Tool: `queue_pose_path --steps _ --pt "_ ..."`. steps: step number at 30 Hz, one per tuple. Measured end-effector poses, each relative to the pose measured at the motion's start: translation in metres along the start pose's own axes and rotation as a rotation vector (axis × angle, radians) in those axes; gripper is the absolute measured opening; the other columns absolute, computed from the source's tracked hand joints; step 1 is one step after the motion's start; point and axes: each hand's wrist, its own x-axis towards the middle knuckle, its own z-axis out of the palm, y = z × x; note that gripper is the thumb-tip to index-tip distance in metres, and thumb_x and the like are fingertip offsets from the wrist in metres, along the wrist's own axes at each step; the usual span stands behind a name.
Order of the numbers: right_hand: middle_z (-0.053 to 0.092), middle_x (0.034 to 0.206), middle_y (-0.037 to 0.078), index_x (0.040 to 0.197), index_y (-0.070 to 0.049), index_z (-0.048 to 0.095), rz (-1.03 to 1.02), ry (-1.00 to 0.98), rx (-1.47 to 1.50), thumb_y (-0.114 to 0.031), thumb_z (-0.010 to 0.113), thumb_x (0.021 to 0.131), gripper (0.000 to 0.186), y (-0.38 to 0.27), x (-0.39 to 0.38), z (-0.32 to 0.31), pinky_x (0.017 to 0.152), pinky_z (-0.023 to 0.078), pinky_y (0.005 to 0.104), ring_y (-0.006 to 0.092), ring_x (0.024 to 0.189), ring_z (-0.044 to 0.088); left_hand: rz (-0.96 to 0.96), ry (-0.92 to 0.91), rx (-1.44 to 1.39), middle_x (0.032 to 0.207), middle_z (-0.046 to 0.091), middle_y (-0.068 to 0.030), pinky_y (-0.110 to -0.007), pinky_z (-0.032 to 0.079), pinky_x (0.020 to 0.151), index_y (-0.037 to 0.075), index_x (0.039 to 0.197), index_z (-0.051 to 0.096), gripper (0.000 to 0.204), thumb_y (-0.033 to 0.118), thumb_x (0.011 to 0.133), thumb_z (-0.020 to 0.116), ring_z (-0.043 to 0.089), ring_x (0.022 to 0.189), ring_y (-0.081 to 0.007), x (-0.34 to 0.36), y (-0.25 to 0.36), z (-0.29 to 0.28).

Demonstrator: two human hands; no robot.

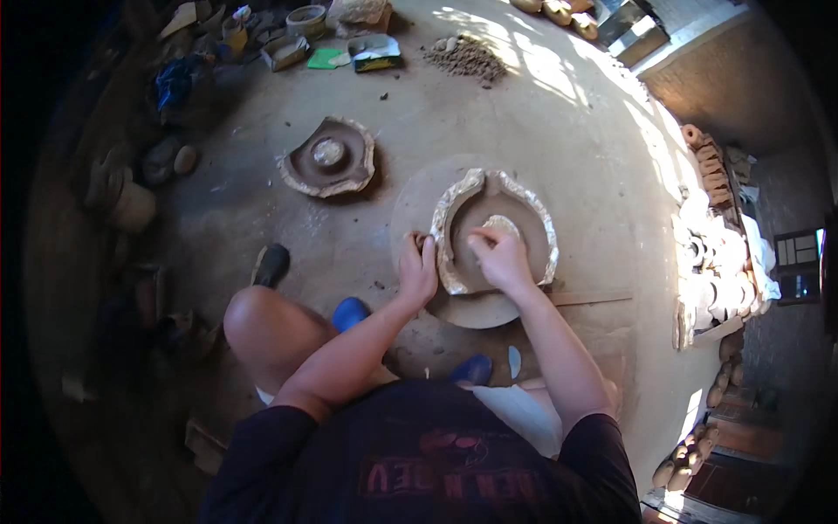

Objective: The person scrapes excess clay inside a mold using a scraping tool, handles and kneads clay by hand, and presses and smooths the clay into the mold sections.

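Note:
A horseshoe-shaped clay piece [553, 229] with a pale, rough rim and a gap in its near side rests on a round disc [476, 313] in front of me. My left hand [419, 272] is closed beside its left wall, with a small dark brown bit showing at the fingertips that I cannot make out. Inside the wall, my right hand [504, 260] is closed with its fingertips bent down by a pale round knob [502, 224]; whatever they hold is hidden. A similar clay piece [368, 157] with a round central knob stands farther left on the floor.
Crumbled clay [465, 61] is heaped at the far side, near an open box [374, 52] and a round tub [305, 21]. A blue slipper [351, 313] lies by my legs. Pottery [720, 279] crowds the right side. A flat strip [594, 297] lies right of the disc.

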Motion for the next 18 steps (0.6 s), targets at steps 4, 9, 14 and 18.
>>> queue_pose_path --steps 4,9,14,18 --pt "0.079 0.101 0.021 0.108 0.0 0.08 -0.01 -0.047 -0.167 -0.03 0.074 0.09 0.035 -0.006 0.007 0.019 0.087 0.059 0.042 0.0344 0.093 0.077 -0.039 -0.073 0.063 0.112 0.066 -0.029 -0.051 0.05 0.092 -0.004 0.126 0.053 0.033 0.025 0.11 0.052 0.065 0.104 -0.047 -0.014 -0.001 -0.005" --pt "0.078 0.098 0.024 0.103 -0.002 0.081 0.05 -0.085 -0.174 -0.031 0.071 0.091 0.034 0.003 0.022 0.036 0.087 0.058 0.0438 0.0377 0.092 0.076 0.028 -0.062 0.066 0.109 0.066 -0.0281 -0.052 0.05 0.089 -0.003 0.127 0.052 0.031 0.024 0.11 0.051 0.065 0.102 -0.0472 -0.011 -0.015 0.003" --pt "0.077 0.096 0.026 0.102 -0.003 0.082 0.077 -0.107 -0.201 -0.032 0.067 0.092 0.033 0.001 0.011 0.046 0.088 0.058 0.0456 0.0414 0.092 0.075 0.146 -0.024 0.19 0.105 0.067 -0.0264 -0.051 0.051 0.087 -0.001 0.127 0.05 0.029 0.023 0.111 0.049 0.066 0.099 -0.0472 0.004 -0.024 0.007" --pt "0.075 0.095 0.026 0.097 -0.003 0.082 -0.003 -0.153 -0.322 -0.031 0.067 0.093 0.032 0.007 0.001 0.046 0.09 0.056 0.0493 0.0427 0.097 0.073 0.116 -0.049 0.16 0.104 0.067 -0.0247 -0.049 0.052 0.086 0.0 0.127 0.051 0.03 0.024 0.11 0.051 0.068 0.096 -0.0426 0.01 -0.031 0.006"
